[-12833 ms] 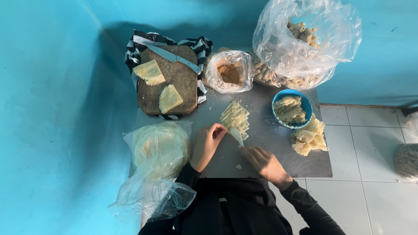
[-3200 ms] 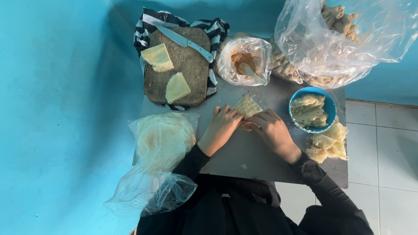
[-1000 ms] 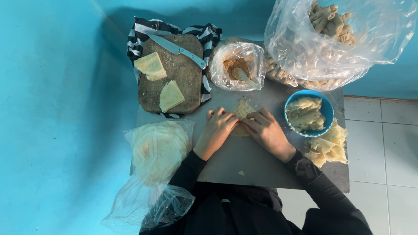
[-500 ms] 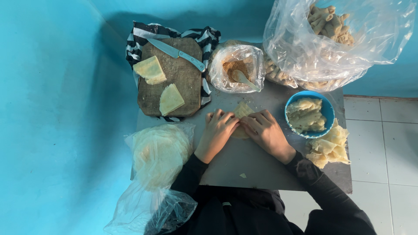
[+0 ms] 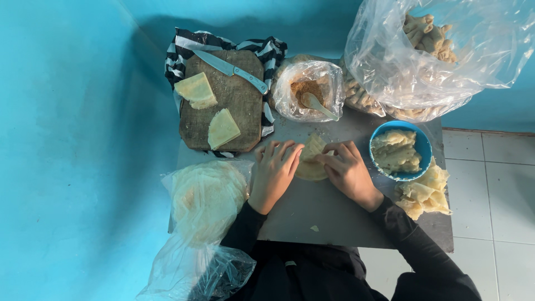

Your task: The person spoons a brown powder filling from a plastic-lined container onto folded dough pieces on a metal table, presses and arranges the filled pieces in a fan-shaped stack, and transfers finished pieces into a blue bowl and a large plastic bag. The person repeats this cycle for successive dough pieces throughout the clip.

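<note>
Pressing on one pale wrapper [image 5: 310,161] on the counter [image 5: 323,214], the left hand [image 5: 273,174] and right hand [image 5: 346,170] lie flat, fingers closed on it. Two wedges [image 5: 222,128] rest on the board [image 5: 234,95] — one knife [image 5: 231,69], one blue bowl [image 5: 426,146].

We see only part of the pale wrapper [image 5: 310,159]: the left hand [image 5: 273,174] and right hand [image 5: 346,173] cover its sides, so we cannot tell its full outline or whether it holds filling. The large clear bag [image 5: 423,61] is cut off by the top and right edges. The spoon [image 5: 317,105] has its bowl buried in brown powder. The lower bag [image 5: 195,267] runs past the bottom edge.
</note>
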`<state>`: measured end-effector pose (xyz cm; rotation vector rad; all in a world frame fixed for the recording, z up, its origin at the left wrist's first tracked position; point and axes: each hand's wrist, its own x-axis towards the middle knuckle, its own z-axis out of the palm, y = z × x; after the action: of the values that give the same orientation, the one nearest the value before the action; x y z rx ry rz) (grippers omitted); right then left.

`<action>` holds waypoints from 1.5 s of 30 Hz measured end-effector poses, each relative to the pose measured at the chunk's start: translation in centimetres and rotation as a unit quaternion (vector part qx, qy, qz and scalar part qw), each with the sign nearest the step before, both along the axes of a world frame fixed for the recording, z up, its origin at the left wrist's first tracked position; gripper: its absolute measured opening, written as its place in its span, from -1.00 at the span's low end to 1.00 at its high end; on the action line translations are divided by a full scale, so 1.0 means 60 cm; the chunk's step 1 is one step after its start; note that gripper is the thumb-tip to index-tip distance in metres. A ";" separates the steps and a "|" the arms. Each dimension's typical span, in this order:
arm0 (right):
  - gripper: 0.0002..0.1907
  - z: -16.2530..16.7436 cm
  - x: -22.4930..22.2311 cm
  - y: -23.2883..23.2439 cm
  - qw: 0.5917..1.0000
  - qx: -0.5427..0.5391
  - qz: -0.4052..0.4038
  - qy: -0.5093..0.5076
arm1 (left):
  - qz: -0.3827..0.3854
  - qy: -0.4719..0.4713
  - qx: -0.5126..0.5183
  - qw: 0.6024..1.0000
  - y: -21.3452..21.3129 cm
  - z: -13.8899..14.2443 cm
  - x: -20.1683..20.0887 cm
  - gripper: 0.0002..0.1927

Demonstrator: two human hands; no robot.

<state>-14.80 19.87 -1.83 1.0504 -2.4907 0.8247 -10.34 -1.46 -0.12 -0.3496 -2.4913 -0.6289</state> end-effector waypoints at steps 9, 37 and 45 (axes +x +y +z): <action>-0.56 -0.004 -0.008 -0.002 0.998 0.011 -0.022 -0.058 | -0.004 -0.003 -0.012 1.000 -0.002 -0.007 0.002 -0.77; -0.66 0.140 0.071 0.057 0.983 -0.071 -0.061 -0.157 | 0.021 -0.133 0.023 0.991 0.003 -0.085 0.049 -0.68; -0.66 0.319 -0.032 0.188 0.967 0.004 -0.232 0.104 | 0.012 -0.058 0.026 0.998 -0.005 -0.229 0.018 -0.64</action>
<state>-16.71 31.17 17.32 0.4851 -2.4100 0.5297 -9.26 -1.77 -13.85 -0.2704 -2.5787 -0.7224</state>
